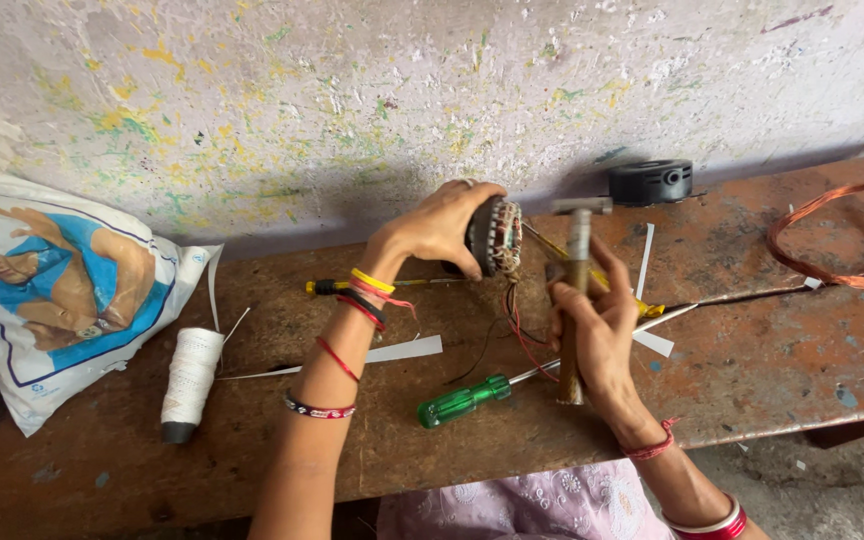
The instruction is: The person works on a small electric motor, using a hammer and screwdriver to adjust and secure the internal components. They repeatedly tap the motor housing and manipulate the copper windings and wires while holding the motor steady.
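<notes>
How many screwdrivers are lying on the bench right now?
2. A green-handled screwdriver lies below the hammer, near the front edge. A yellow-and-black one lies behind the left forearm. Others may be hidden under the arms.

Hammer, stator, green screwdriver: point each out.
hammer [579, 212], head view, on the metal head above the right hand.
stator [497, 237], head view, on the wound face beside the left hand's fingers.
green screwdriver [462, 401], head view, on the green handle lying on the bench.
</notes>
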